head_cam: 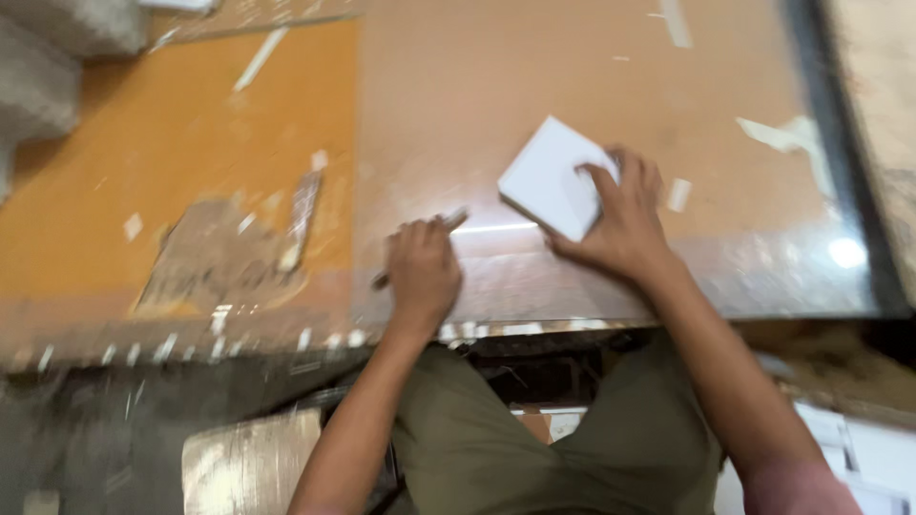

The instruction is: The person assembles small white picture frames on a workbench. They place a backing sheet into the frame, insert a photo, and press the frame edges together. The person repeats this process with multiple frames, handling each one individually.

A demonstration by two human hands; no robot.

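Head view, blurred. Landmark: glass sheet [611, 124], glossy and reflective, laid over a brown worktable. White square card stack [551, 176], flat and sharp-cornered, is placed on the sheet's near middle and is pressed down under the spread fingers of the right hand [620, 224]. It is judged light, fairly stiff and prone to sliding on glass; best taken by its edges. Left hand [422, 272], at the sheet's near edge, is clenched round a thin pencil-like tool [456, 219]. Left of the sheet, scuffed orange board [162, 143] is noted.
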